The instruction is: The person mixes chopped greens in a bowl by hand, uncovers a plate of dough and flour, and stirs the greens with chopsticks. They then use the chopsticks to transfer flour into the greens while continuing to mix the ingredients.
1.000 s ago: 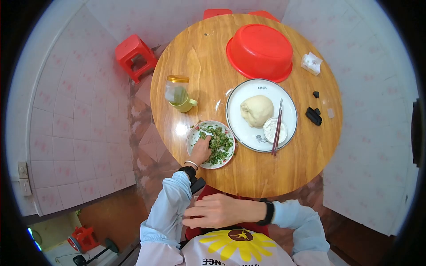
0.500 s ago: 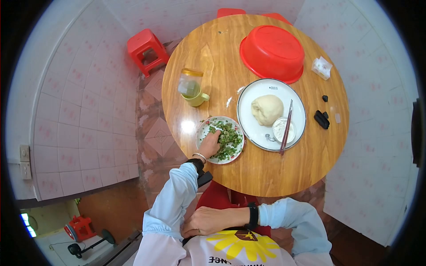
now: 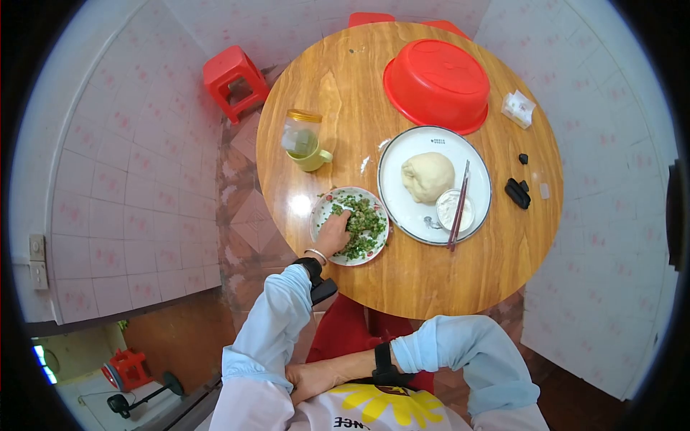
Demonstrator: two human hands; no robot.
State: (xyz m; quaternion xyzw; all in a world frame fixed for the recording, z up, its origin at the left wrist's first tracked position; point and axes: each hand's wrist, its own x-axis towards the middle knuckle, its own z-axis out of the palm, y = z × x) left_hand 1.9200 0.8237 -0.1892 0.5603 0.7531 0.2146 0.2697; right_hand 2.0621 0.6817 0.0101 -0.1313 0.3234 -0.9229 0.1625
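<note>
My left hand is in a patterned plate of chopped green mixture, its curled fingers pressed into the mixture and partly hidden by it. My right hand lies across my lap against the left sleeve, and its fingers are hidden. Right of the green mixture, a large white plate holds a ball of dough and a small bowl of white powder. Two dark chopsticks rest across that bowl.
An upturned red basin sits at the table's back. A green cup and a lidded jar stand left, a tissue pack and black items right. A red stool is beyond the table's left edge.
My left hand has shifted slightly within the green mixture. My right hand has moved left against the left sleeve, hiding its fingers. The view has shifted a little.
</note>
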